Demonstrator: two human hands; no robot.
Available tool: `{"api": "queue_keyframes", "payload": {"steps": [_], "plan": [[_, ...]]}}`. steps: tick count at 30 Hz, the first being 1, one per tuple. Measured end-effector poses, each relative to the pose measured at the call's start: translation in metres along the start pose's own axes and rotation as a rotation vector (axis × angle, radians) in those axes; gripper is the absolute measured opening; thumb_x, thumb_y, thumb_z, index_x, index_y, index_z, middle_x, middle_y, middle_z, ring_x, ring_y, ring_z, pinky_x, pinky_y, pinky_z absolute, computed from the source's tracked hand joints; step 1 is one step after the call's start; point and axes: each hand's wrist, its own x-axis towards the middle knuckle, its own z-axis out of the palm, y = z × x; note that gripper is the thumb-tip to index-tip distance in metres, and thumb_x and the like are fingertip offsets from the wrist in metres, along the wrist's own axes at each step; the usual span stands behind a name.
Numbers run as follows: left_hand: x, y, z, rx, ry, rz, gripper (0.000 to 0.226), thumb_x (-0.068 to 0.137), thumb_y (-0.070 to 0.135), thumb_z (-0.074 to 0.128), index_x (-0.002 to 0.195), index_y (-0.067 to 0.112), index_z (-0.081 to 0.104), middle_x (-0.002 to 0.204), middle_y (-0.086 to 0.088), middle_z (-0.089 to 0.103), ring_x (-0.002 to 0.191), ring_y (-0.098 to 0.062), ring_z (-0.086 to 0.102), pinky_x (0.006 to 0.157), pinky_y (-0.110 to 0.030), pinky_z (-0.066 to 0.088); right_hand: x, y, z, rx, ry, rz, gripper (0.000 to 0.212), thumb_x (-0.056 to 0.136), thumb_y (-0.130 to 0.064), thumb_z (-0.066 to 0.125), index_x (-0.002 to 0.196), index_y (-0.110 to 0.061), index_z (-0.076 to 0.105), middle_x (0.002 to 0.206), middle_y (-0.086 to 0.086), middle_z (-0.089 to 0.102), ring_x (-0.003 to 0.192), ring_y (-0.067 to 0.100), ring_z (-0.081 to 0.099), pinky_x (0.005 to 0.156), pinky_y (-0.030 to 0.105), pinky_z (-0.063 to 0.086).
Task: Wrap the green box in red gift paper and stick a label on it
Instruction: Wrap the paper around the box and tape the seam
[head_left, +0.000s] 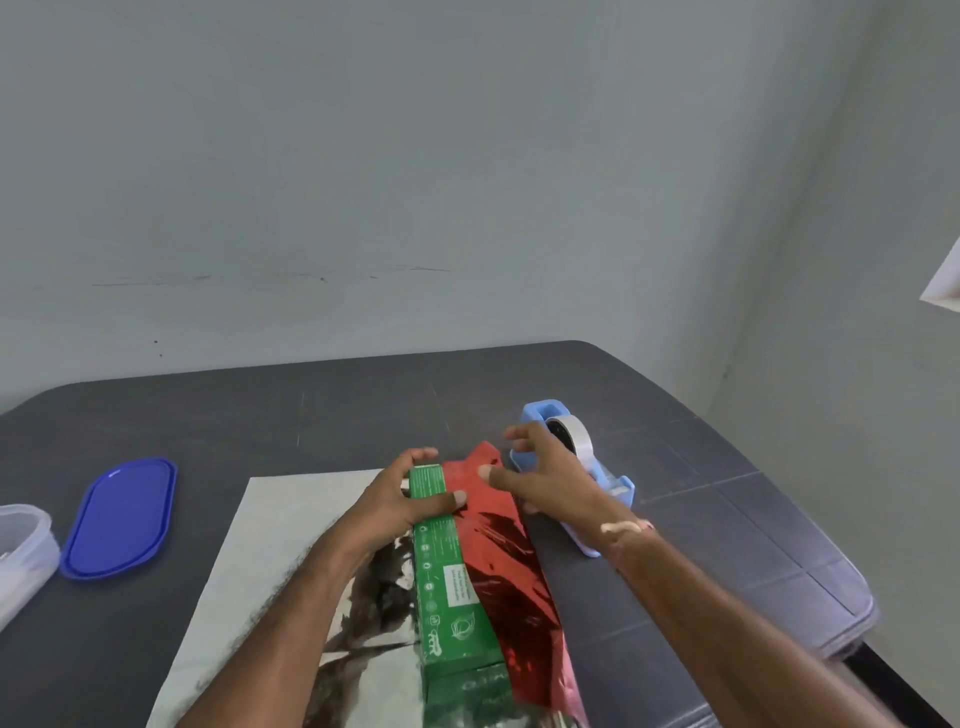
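Note:
A long green box (451, 582) lies lengthwise on a sheet of gift paper (270, 561) that shows its silvery underside. The sheet's shiny red side (514, 571) is folded up over the box's right half. My left hand (402, 499) grips the far end of the box, thumb pressing the red edge down onto it. Just beyond it my right hand (540, 467) hovers with fingers spread and nothing in it, over the blue tape dispenser (582, 467) with its white tape roll. No label is in view.
A blue oval lid (120, 517) lies at the left on the dark table (322, 410). A clear plastic container (21, 551) sits at the left edge. The table's right edge (810, 525) runs close behind the dispenser; a grey wall stands behind.

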Motion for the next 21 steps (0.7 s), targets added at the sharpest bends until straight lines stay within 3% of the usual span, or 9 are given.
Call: {"api": "queue_keyframes", "payload": {"steps": [4,8,10,12,14,16,19,21], "plan": [[-0.025,-0.005,0.013,0.248,0.302,0.167,0.083,0.074,0.048,0.088,0.144,0.035,0.046,0.147,0.002,0.036,0.140,-0.019,0.040,0.114,-0.036,0.039,-0.059,0.012,0.002,0.246,-0.120,-0.018,0.056,0.079,-0.036,0.085,0.128,-0.033,0.058,0.120,-0.002,0.071,0.106,0.013,0.071,0.095,0.040,0.059],[-0.076,-0.011,0.038,0.206,0.247,0.150,0.088,0.073,0.055,0.084,0.149,0.044,0.041,0.166,0.001,0.017,0.155,-0.009,0.014,0.121,-0.032,0.020,-0.087,0.024,0.017,0.114,-0.044,-0.102,0.077,0.068,-0.050,0.086,0.137,-0.035,0.055,0.133,-0.012,0.059,0.120,0.003,0.061,0.103,0.036,0.054],[-0.101,-0.011,0.051,0.151,0.204,0.154,0.076,0.085,0.042,0.081,0.149,0.045,0.041,0.158,0.016,0.027,0.143,0.011,0.026,0.120,-0.031,0.026,-0.098,0.028,0.024,0.071,-0.016,-0.125,0.081,0.070,-0.053,0.086,0.141,-0.033,0.053,0.137,-0.013,0.054,0.124,0.002,0.056,0.106,0.033,0.051],[-0.114,-0.013,0.060,0.059,0.170,0.157,0.065,0.090,0.040,0.074,0.147,0.045,0.044,0.141,0.026,0.037,0.110,0.033,0.032,0.100,-0.015,0.038,-0.111,0.028,0.026,0.057,-0.007,-0.129,0.081,0.074,-0.052,0.085,0.145,-0.031,0.050,0.141,-0.011,0.052,0.125,0.001,0.053,0.107,0.027,0.048],[-0.118,-0.013,0.064,0.005,0.156,0.126,0.062,0.092,0.040,0.073,0.147,0.044,0.046,0.141,0.023,0.040,0.094,0.036,0.041,0.075,-0.001,0.042,-0.121,0.029,0.027,0.099,-0.023,-0.111,0.086,0.073,-0.053,0.086,0.147,-0.033,0.046,0.142,-0.011,0.052,0.126,0.001,0.052,0.106,0.027,0.049],[-0.122,-0.011,0.066,-0.045,0.144,0.111,0.059,0.093,0.033,0.073,0.146,0.040,0.049,0.138,0.018,0.049,0.085,0.036,0.051,0.063,0.002,0.045,-0.131,0.033,0.026,0.136,-0.043,-0.096,0.092,0.069,-0.056,0.087,0.147,-0.036,0.043,0.143,-0.012,0.051,0.129,0.005,0.052,0.107,0.032,0.051],[-0.129,-0.012,0.067,-0.076,0.123,0.101,0.058,0.094,0.021,0.073,0.145,0.037,0.050,0.123,0.022,0.054,0.080,0.031,0.057,0.060,0.001,0.046,-0.143,0.040,0.030,0.148,-0.046,-0.098,0.095,0.066,-0.055,0.089,0.147,-0.038,0.042,0.143,-0.013,0.050,0.132,0.009,0.053,0.105,0.037,0.053],[-0.132,-0.015,0.065,-0.067,0.107,0.114,0.061,0.091,0.026,0.076,0.145,0.042,0.051,0.134,0.016,0.055,0.096,0.018,0.064,0.067,-0.005,0.052,-0.148,0.044,0.035,0.139,-0.009,-0.128,0.092,0.071,-0.043,0.090,0.149,-0.035,0.042,0.143,-0.013,0.052,0.130,0.008,0.054,0.106,0.034,0.052]]}}
